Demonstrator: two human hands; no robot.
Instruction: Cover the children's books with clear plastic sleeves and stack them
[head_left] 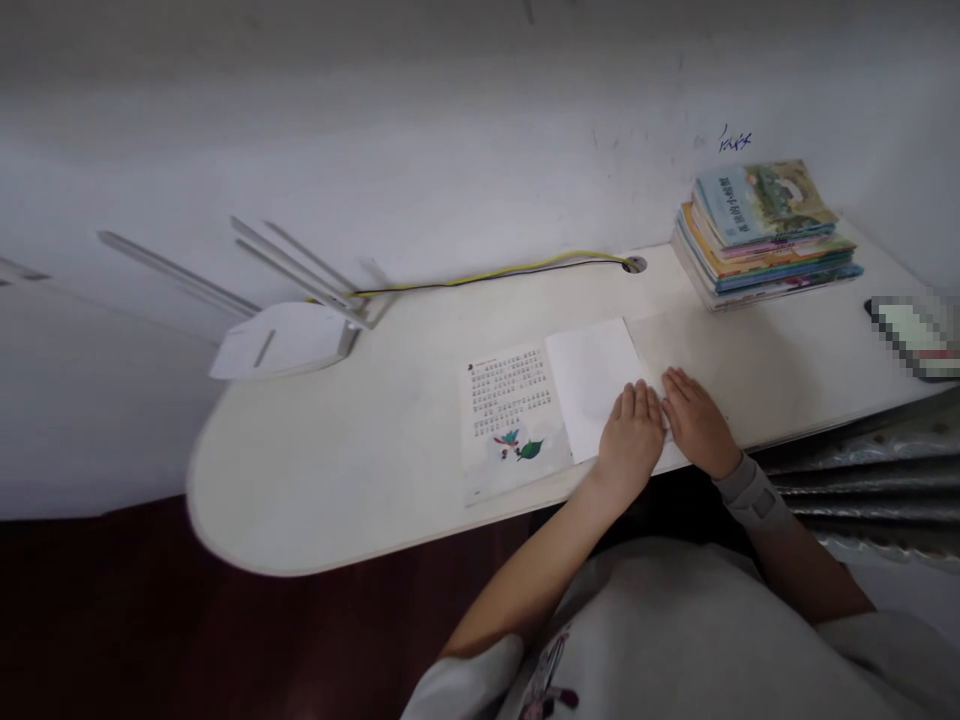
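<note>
A thin booklet point(517, 410) lies open near the front edge of the desk. Its left page carries printed characters and a drawing of an insect beside a green leaf, while the white right page point(592, 365) looks blank. My left hand point(634, 430) rests with fingers stretched out over the lower right part of the blank page. Just to its right, my right hand point(697, 418) lies flat at the page's right edge, its thumb side close to the left hand. A grey band point(748, 490) circles my right wrist. Part of the page is hidden under my hands.
A stack of picture books point(769, 235) stands at the back right of the white desk point(322, 490). A white router point(289, 335) with antennas sits at the left. Yellow and black cables point(487, 275) run along the wall to a hole point(635, 265). A blurred-out device point(919, 335) lies far right.
</note>
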